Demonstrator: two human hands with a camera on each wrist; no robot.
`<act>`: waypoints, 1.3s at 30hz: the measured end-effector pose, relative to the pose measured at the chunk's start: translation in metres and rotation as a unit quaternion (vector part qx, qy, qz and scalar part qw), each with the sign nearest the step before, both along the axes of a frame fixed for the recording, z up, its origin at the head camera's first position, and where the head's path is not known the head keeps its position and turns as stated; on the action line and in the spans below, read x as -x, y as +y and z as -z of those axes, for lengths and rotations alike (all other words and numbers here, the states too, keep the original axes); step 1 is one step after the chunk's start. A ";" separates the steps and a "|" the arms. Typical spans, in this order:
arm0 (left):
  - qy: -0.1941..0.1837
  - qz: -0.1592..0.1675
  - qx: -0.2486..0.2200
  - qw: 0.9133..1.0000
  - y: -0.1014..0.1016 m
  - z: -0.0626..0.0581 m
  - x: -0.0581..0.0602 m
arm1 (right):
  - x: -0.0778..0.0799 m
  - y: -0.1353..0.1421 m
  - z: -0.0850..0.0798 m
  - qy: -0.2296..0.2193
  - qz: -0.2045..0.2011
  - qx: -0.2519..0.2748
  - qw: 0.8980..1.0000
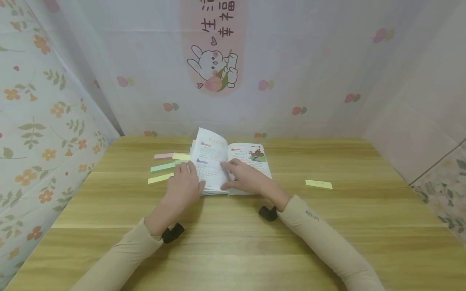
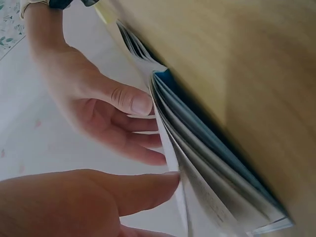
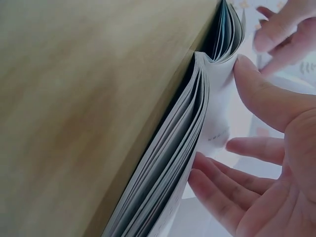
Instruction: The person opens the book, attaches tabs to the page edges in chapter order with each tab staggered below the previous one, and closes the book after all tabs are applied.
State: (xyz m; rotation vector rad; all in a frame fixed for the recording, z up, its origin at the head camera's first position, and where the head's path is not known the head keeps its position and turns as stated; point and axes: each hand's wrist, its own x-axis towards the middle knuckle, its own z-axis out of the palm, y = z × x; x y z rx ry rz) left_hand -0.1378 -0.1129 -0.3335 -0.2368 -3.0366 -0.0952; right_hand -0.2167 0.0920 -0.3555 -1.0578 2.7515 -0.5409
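An open book (image 1: 211, 161) lies on the table, with printed text on both sides and a coloured picture on its right page (image 1: 251, 163). One left-hand leaf stands raised at its top corner. My left hand (image 1: 183, 184) is at the book's left edge, its thumb against the lower page edge in the left wrist view. Near the spine, my right hand (image 1: 245, 176) rests on the pages, thumb and fingers spread and fairly straight; the thumb touches paper by the fold in the right wrist view. Pink (image 1: 164, 156), green (image 1: 162, 167) and yellow (image 1: 160, 178) paper strips extend left of the book.
A loose yellow strip (image 1: 318, 184) with faint writing lies on the wooden table (image 1: 233, 250) to the right. Behind the table hangs a printed curtain (image 1: 309, 60); a floral cloth (image 1: 43, 141) hangs at the left.
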 end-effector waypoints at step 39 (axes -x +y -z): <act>-0.099 0.013 0.016 0.995 0.002 0.016 0.004 | 0.000 -0.014 0.002 0.077 -0.025 -0.073 0.994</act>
